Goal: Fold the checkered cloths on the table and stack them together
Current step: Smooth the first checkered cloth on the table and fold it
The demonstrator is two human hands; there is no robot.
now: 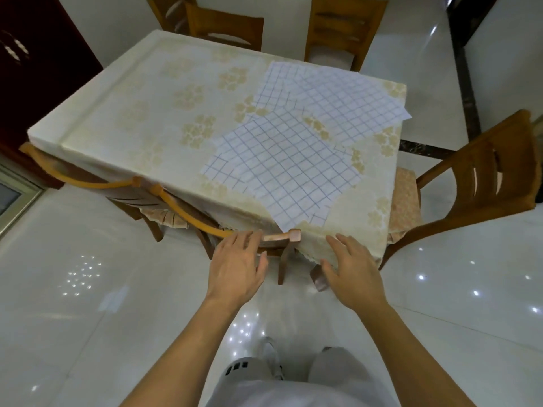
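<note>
Both hands hang short of the counter (123, 113), over the floor, and hold nothing. The left hand (236, 267) is in front of the back rail of the chair (282, 237) pushed in at the counter's near edge, its fingers (249, 237) straight and slightly apart, seemingly just touching the rail. The right hand (351, 273) is just beside that chair, in front of the counter's near corner, its fingers (343, 245) spread and loosely relaxed.

The nearest checkered cloth (282, 165) lies flat and unfolded on the counter beyond the chair rail, forward of both hands and slightly toward the right one. It sits turned like a diamond: one corner points at the chair rail and almost reaches the counter's edge, so its long diagonal runs away from the person. More checkered cloths (332, 95) lie flat farther back, overlapping one another toward the counter's far right corner.

The near corner falls between the two hands, slightly nearer the right, which looks better placed to reach first. No fold is made yet.
</note>
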